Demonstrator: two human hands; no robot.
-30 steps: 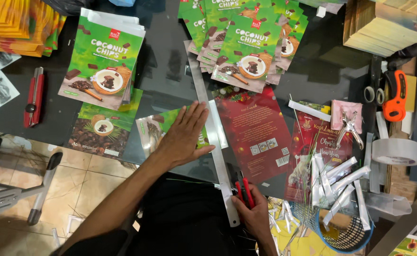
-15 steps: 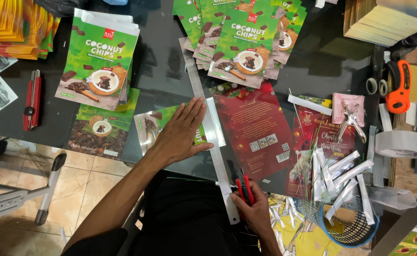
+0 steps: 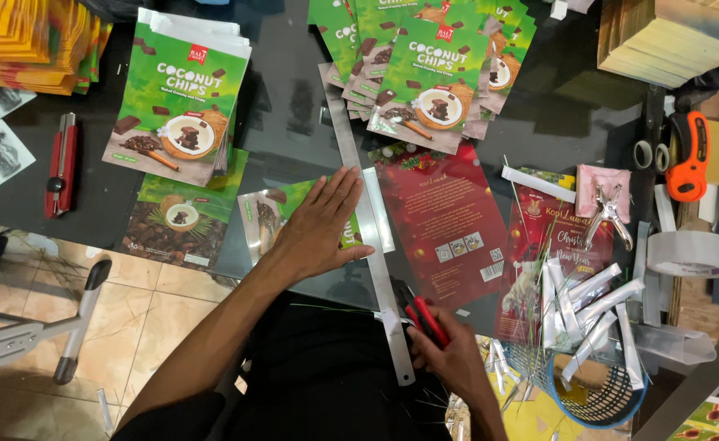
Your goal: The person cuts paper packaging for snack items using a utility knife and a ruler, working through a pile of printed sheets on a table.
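You sit at a dark glass worktop (image 3: 294,106), and a tan tiled floor (image 3: 155,327) shows at 7 o'clock below its edge, beside a grey chair leg (image 3: 73,327).

Nearest you, at 5 o'clock, your right hand (image 3: 457,359) has its grip pressed together around one red cutter (image 3: 425,318), whose tip meets the lower end of the one long steel ruler (image 3: 372,245). Just past it, your left hand (image 3: 319,229) lies flat with fingers spread, pressing one green printed sheet (image 3: 270,212) and the ruler's edge down. The ruler runs from 6 o'clock up to 12 o'clock, and to its right lies one red printed sheet (image 3: 449,212), touching it.

At 4 o'clock a blue wire basket (image 3: 613,392) holds a bundle of white strips; I cannot count them. One roll of clear tape (image 3: 690,253) sits at 3 o'clock, with one metal punch (image 3: 609,212) near it.

Further out, a second red cutter (image 3: 61,163) lies at 9 o'clock. There are two piles of green packets: one (image 3: 180,98) at 11 o'clock, and one fanned pile (image 3: 425,65) at 12 o'clock. An orange tool (image 3: 690,155) rests at 2 o'clock, and a yellow stack (image 3: 24,41) fills the far 10 o'clock corner.
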